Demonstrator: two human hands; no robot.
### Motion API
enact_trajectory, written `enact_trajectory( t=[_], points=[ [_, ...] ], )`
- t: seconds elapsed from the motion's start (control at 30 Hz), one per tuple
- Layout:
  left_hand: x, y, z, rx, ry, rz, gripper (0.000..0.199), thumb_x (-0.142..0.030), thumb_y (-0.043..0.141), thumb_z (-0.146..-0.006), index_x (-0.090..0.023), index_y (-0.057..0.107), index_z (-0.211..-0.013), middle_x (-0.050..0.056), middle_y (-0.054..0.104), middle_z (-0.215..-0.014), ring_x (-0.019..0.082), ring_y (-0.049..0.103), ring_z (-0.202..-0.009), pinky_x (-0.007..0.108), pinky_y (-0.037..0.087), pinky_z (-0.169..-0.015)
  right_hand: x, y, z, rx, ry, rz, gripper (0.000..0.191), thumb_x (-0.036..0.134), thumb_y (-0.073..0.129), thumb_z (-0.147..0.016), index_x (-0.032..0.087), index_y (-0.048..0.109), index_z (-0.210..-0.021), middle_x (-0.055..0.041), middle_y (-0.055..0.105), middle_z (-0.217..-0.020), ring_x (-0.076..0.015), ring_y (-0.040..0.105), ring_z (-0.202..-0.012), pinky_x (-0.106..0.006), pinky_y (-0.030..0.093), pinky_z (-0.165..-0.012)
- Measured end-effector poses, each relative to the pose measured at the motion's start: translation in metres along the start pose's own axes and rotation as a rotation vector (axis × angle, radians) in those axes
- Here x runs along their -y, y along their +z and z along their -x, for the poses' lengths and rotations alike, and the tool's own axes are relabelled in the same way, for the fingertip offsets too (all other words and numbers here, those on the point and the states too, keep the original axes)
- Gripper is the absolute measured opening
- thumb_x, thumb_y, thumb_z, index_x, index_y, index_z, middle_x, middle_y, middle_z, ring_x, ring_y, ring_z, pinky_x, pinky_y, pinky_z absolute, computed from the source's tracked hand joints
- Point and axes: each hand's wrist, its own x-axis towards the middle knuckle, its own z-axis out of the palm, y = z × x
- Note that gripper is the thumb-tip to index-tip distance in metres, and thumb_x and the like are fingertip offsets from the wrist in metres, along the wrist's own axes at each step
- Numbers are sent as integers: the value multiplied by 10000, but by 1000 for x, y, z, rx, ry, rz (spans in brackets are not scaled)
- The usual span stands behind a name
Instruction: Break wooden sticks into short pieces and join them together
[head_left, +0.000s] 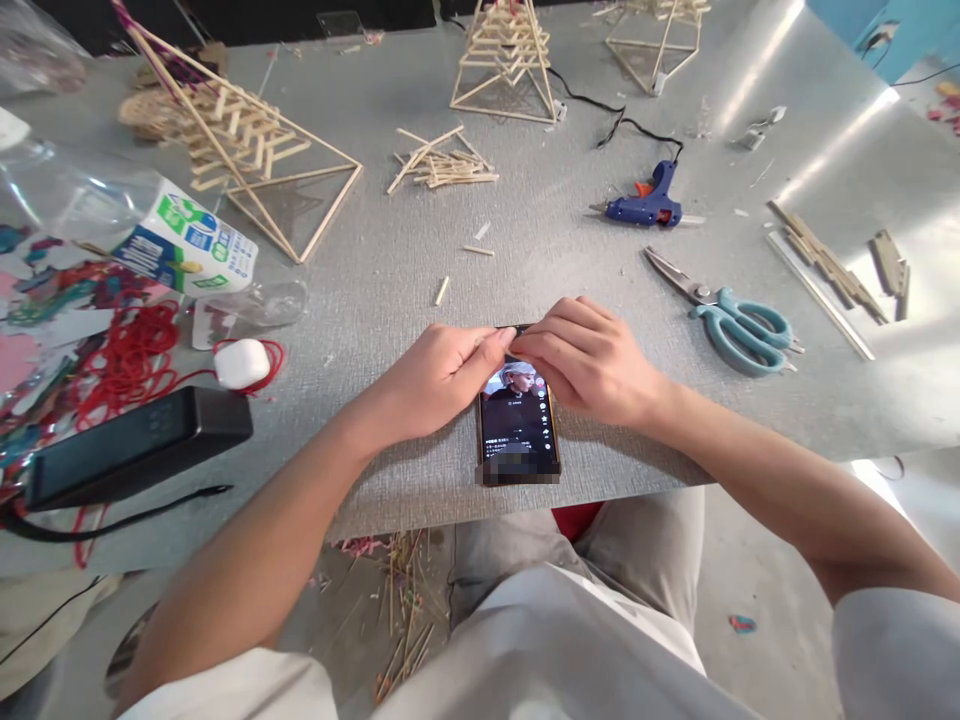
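Gray textured tabletop (360, 400) is filling the view, wooden-stick frames standing toward its far side. Your left hand (442, 380) and right hand (589, 365) are meeting over the top end of a phone (517, 425), which is lying near the table's front edge, screen lit. Your fingertips are coming together; whether they are pinching anything, cannot tell. Glue gun (649, 205) and teal-handled scissors (739, 325) are lying beyond, to the right.

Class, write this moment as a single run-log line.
left hand: over phone's top end | right hand: fingertips meeting left's | phone: screen lit | scissors, glue gun: on table
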Motion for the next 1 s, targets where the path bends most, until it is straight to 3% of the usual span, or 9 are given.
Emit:
enact_trajectory(
  t=[0.23, 0.4, 0.57, 0.77, 0.9, 1.0],
  points=[
    [1, -2, 0, 18, 7, 6, 503, -443, 396, -1133, -203, 417, -691, -40, 436, -616, 111, 388, -574, 284, 294, -564, 4, 1, -1, 17, -9, 92, 162, 156, 492, -1095, 124, 650, -1081, -86, 746, -917, -228, 576, -860, -352, 430, -754],
    [-1, -3, 0, 46, -6, 62, 510, -454, 392, -1129, -208, 397, -683, -39, 420, -623, 113, 377, -582, 281, 297, -562, 5, -1, -1, 38, 26, 64, 187, 159, 444, -1109, 168, 631, -1099, -72, 740, -937, -219, 579, -857, -355, 389, -750],
    [-6, -5, 1, 65, -40, 145, 500, -429, 406, -1121, -212, 391, -670, -46, 390, -609, 110, 357, -567, 278, 294, -552, 0, -1, -4, -3, 72, -263, 155, 152, 499, -1090, 161, 652, -1065, -69, 752, -928, -179, 596, -820, -333, 464, -770],
    [-7, -7, 1, 95, -19, 205, 497, -386, 408, -1108, -216, 367, -643, -49, 362, -593, 108, 331, -556, 281, 288, -550, -4, -4, -8, -26, 181, -651, 95, 235, 719, -1018, 145, 749, -1005, -45, 793, -898, -126, 660, -800, -276, 516, -779],
    [-8, -8, 2, 164, -9, 193, 497, -376, 403, -1106, -214, 370, -637, -46, 365, -590, 108, 325, -555, 286, 285, -548, -5, -12, -9, 153, 364, -848, 196, 302, 719, -1019, 136, 796, -951, -39, 800, -847, -106, 675, -738, -236, 500, -692],
    [-10, -8, 3, 213, 9, 211, 501, -375, 403, -1105, -214, 372, -632, -45, 354, -581, 110, 312, -546, 289, 281, -542, -5, -17, -11, 253, 422, -920, 246, 340, 700, -1029, 127, 800, -956, -38, 799, -837, -103, 675, -719, -227, 501, -677]
  ],
)
